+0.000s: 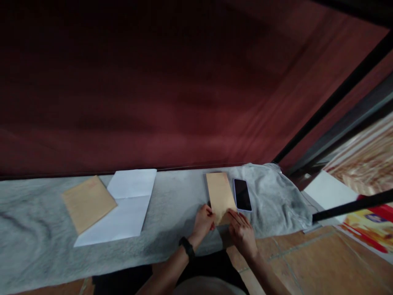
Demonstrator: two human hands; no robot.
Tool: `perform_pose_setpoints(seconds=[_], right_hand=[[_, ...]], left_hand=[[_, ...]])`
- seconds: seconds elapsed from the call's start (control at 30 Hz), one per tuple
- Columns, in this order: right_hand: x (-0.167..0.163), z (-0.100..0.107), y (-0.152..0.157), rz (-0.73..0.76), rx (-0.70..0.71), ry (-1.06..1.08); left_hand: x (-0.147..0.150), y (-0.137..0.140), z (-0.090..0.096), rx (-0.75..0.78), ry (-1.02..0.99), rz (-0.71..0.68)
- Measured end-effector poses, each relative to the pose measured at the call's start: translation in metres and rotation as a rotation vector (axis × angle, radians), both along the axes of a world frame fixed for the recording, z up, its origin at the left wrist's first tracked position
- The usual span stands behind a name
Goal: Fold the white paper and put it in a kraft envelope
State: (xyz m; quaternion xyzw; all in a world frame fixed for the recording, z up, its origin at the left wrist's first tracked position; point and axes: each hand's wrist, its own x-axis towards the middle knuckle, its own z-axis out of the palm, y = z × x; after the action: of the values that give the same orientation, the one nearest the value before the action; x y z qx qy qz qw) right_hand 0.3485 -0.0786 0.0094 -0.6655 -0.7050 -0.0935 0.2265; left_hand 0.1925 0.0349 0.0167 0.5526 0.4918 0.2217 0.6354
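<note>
A long brown paper envelope [220, 190] lies on the grey cloth in front of me, its near end between my two hands. My left hand [204, 222] has its fingers curled in a pinch at the envelope's near left edge; a dark band sits on that wrist. With its fingers pressed together, my right hand [242, 230] grips the near right corner; the thumb is largely hidden. Just right of the envelope rests a smartphone [242, 195] with a dark screen and pale case, close to my right fingertips but apart from them.
Grey cloth [173, 205] covers the long narrow surface. At left, another brown envelope [89, 203] overlaps a creased white paper sheet [130, 215]. A dark red fabric wall [172, 102] rises behind. Black poles [334, 98], a colourful package [368, 225] and floor tiles [307, 262] are at right.
</note>
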Motion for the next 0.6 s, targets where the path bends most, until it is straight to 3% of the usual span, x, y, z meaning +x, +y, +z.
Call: perform_pose_setpoints(seconds=[0.07,0.17,0.33,0.4,0.47,0.6], right_hand=[[0.000,0.000,0.000,-0.011,0.012,0.006],[-0.002,0.001,0.005,-0.011,0.064,0.029],[-0.031,0.003,0.030,0.091,0.083,0.164],[-0.056,0.003,0.043,0.183,0.043,0.226],[-0.087,0.003,0.054,0.275,0.002,0.259],[-0.144,-0.002,0.069,0.397,-0.082,0.256]], left_hand=[[-0.004,-0.002,0.004,0.085,0.025,-0.006],[-0.028,-0.004,0.012,0.380,0.136,0.020],[-0.129,-0.006,0.016,0.889,0.560,0.193],[-0.179,-0.010,0.010,0.962,0.799,0.297],[-0.224,-0.016,0.002,0.975,0.997,0.317],[-0.270,-0.020,-0.007,0.933,1.145,0.214]])
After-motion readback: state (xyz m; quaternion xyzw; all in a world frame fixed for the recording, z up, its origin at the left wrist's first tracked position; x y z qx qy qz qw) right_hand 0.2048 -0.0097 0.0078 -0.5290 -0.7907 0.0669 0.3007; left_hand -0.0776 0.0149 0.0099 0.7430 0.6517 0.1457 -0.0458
